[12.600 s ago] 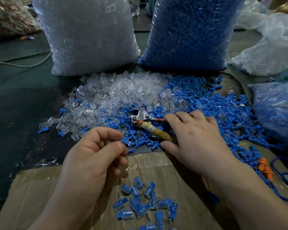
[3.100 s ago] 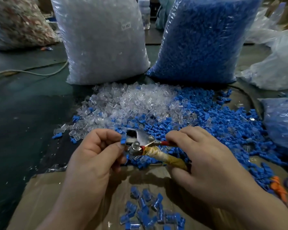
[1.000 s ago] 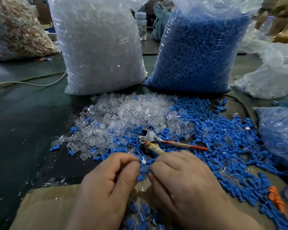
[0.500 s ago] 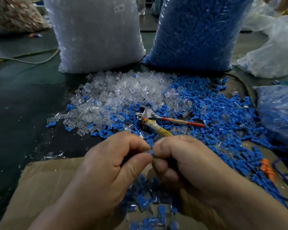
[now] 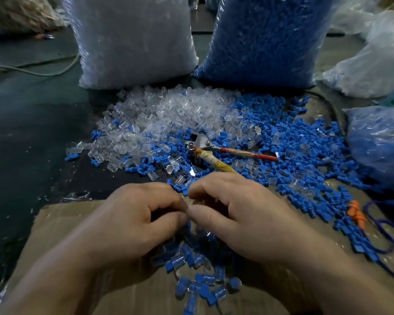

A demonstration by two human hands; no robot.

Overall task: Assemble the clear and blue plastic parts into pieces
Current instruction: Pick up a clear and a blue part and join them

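Note:
My left hand (image 5: 137,214) and my right hand (image 5: 234,212) meet fingertip to fingertip above the cardboard sheet (image 5: 62,226). Between the thumbs and forefingers they pinch a small plastic piece (image 5: 188,202), mostly hidden by the fingers. Under the hands lies a small heap of assembled clear-and-blue pieces (image 5: 198,278). Beyond them spreads a pile of loose clear parts (image 5: 168,119), and to its right a pile of loose blue parts (image 5: 300,151).
Pliers (image 5: 216,151) with a red and a tape-wrapped handle lie among the parts. Behind stand a big bag of clear parts (image 5: 132,39) and a big bag of blue parts (image 5: 264,39). A smaller blue-filled bag (image 5: 380,142) and an orange clip (image 5: 356,212) sit right.
Earlier my right hand worked the pliers against a piece held in my left. The pliers now lie on the pile, and both hands have come together near me, pinching a small piece.

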